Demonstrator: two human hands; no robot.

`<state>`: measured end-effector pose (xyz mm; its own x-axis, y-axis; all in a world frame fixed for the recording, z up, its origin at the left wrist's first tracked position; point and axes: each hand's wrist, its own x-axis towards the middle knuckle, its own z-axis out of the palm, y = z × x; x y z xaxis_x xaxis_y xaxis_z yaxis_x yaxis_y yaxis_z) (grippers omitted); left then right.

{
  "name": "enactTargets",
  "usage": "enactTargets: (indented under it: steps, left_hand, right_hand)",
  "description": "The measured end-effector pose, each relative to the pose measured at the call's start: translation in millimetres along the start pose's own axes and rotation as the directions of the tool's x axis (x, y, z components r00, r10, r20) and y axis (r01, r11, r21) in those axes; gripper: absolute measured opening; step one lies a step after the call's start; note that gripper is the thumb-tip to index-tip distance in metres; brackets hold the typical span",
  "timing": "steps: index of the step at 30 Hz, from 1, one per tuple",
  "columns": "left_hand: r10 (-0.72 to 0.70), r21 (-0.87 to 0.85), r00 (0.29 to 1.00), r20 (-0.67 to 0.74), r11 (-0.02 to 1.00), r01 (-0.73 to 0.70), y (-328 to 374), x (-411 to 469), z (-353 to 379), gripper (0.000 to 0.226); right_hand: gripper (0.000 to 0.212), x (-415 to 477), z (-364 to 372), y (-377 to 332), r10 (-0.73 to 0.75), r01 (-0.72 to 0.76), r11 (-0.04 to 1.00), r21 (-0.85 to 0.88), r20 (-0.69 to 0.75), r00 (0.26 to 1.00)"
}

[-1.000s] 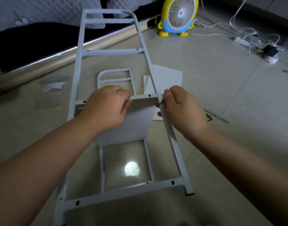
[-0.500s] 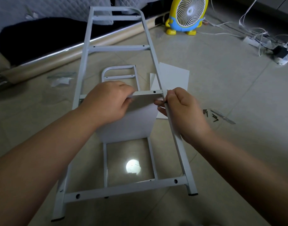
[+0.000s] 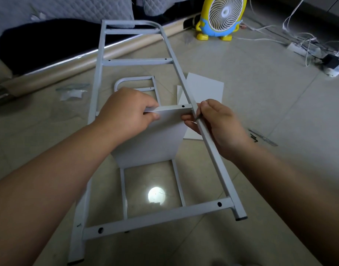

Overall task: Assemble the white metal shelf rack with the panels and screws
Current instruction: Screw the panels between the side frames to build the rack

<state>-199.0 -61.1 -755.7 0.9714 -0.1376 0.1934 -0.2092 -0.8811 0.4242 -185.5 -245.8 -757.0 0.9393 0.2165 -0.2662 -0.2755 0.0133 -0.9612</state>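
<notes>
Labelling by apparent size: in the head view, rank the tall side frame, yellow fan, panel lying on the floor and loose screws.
1. side frame
2. floor panel and yellow fan: alike; fan cropped and farther
3. loose screws

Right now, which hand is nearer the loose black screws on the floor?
Right. The right hand is at the frame's side rail, beside the screws; the left hand grips the edge of the white panel, farther left.
</notes>
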Motion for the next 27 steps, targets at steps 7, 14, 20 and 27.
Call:
enactTargets:
  steps: [7, 14, 20, 27]
  left_hand:
    - [-0.116, -0.056, 0.993, -0.027, 0.992, 0.115, 5.7, -1.2, -0.8, 0.017]
    - [-0.179, -0.078, 0.982, -0.059, 0.982, 0.174, 8.8, -4.5, -0.1, 0.016]
    - [-0.186, -0.107, 0.982, -0.040, 0.978, 0.181, 7.5, -2.9, 0.7, 0.014]
    - [-0.169, -0.064, 0.986, 0.006, 0.984, 0.169, 5.5, -0.5, 4.9, 0.023]
  right_hand:
    - [0.032, -0.9, 3.0, 2.2, -0.106, 0.083, 0.939, -0.333, -0.053, 0.993]
    - [0.035, -1.9, 7.6, 2.7, -0.283, 0.205, 0.788, -0.581, -0.047, 0.958]
    - [0.037, -1.4, 6.8, 4.6, -0.355, 0.262, 0.742, -0.617, -0.030, 0.934]
    - [0.036, -2.7, 5.9, 8.9, -0.439, 0.329, 0.667, -0.669, 0.005, 0.898]
